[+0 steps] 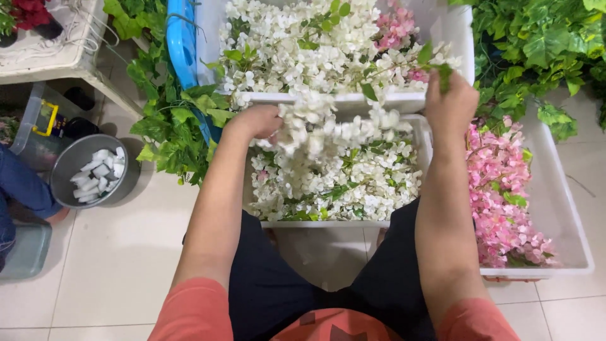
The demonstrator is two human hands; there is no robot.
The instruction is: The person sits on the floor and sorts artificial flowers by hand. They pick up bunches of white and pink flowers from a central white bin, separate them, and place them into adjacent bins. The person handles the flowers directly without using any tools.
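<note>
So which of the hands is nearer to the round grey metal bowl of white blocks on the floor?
Left. The left hand grips white flowers right of the round grey metal bowl. The right hand is farther right, beside the pink flowers.

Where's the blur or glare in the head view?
Head view: motion blur on the white flower spray between the left hand and right hand; the bins and the pink flowers are sharp; lighting is soft and even, with mild overexposure on white petals.

Pale tiled floor [126, 252] under a white table [69, 60].
</note>
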